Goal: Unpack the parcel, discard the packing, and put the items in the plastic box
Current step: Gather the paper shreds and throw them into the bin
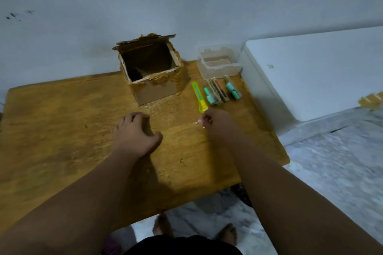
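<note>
An opened cardboard parcel (152, 72) with torn brown tape stands at the back of the wooden table (62, 122), its inside dark. To its right sits a clear plastic box (218, 62). In front of the box lie a green-yellow utility knife (199, 96) and several small packaged items (222, 91), some teal. My left hand (134, 132) rests on the table with fingers curled, holding nothing. My right hand (215, 121) is closed on a small scrap of clear packing (198, 122), just below the knife's yellow end.
A white appliance (310, 76) stands right of the table, close to the plastic box. A pale wall runs behind the table. Grey marbled floor and my bare feet (194, 230) show below the table's front edge.
</note>
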